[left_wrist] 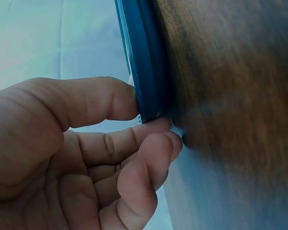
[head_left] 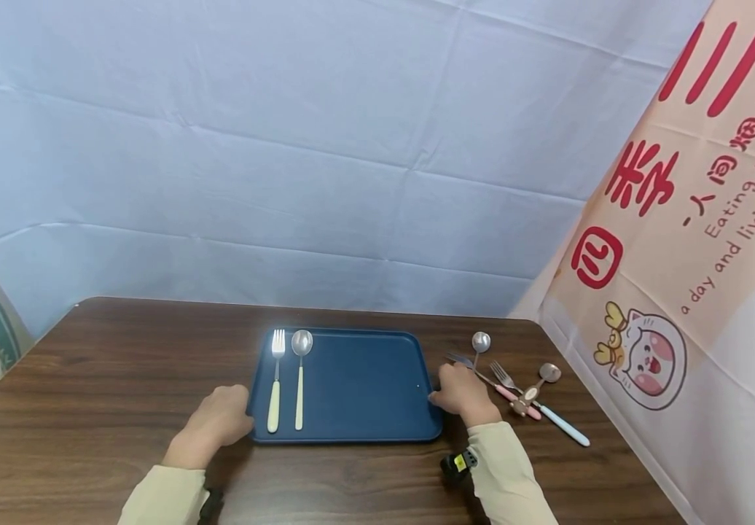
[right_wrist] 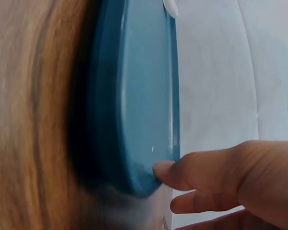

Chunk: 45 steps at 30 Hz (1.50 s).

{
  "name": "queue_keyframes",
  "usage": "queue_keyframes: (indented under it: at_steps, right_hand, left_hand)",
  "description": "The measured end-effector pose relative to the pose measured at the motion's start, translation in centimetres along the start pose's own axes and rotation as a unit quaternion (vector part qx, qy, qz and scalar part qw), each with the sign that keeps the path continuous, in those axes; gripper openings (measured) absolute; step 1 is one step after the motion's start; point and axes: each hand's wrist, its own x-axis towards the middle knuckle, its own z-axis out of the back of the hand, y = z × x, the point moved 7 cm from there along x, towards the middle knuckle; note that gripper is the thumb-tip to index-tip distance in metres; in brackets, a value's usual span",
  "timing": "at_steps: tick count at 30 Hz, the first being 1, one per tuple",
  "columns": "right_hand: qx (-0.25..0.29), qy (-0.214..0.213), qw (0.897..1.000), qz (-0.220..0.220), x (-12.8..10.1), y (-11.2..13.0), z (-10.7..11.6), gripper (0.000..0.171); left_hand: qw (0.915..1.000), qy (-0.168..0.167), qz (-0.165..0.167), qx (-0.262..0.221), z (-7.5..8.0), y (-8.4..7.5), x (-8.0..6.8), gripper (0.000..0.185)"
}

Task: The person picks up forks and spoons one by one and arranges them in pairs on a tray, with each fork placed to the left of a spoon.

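The left hand pinches the near left edge of the blue tray, with its thumb on the rim and its fingers curled under. The right hand holds the right edge the same way, thumb on the rim. The tray lies flat on the brown bench. A cream fork and a cream spoon lie side by side on its left part. Just past the right hand, a pile of forks and spoons lies on the bench. A blue cloth wall hangs behind.
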Motion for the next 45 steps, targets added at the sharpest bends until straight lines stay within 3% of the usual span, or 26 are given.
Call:
queue_keyframes:
  at_steps: [8,23,33,40,45]
  right_hand:
    - [0.027,0.008,1.000,-0.005,-0.2,-1.2,0.0,0.024]
    - [-0.012,-0.006,1.000,0.004,-0.7,-3.7,0.6,0.011]
    - [-0.008,-0.011,1.000,0.001,-1.4,-5.3,0.8,0.010]
    - [0.004,0.009,1.000,-0.016,-1.8,-6.4,0.7,0.008]
    - [-0.002,-0.017,0.999,-0.033,-2.1,-7.0,1.5,0.011]
  left_hand:
    - [1.0000,-0.002,-0.007,0.000,-0.1,-0.1,0.1,0.007]
    - [0.9999,0.003,-0.012,0.004,0.0,-0.3,0.1,0.007]
    - [1.0000,0.002,-0.005,0.004,0.2,-0.3,0.1,0.008]
    - [1.0000,-0.001,-0.002,0.001,0.3,-0.3,0.0,0.009]
    - [1.0000,-0.001,-0.001,-0.001,0.3,-0.2,0.0,0.009]
